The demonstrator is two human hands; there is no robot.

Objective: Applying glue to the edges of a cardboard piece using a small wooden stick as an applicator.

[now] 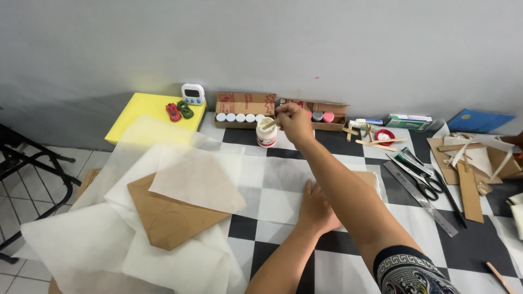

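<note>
My right hand [295,122] reaches far forward and pinches a wooden stick [269,123] whose tip dips into an open white glue jar [266,133] near the wall. My left hand [316,208] lies flat, fingers spread, pressing down a sheet of white tissue paper [275,177] on the black-and-white checkered floor mat. A brown cardboard piece [169,215] with drawn circles lies to the left, partly under another translucent sheet [197,179].
A yellow box [144,111] carries two toy cars and a white timer [193,93]. Cardboard trays of small paint pots [239,116] line the wall. Scissors [422,174], a metal ruler [419,197], wooden sticks and cardboard scraps [471,190] lie at right. A black metal rack [27,163] stands at left.
</note>
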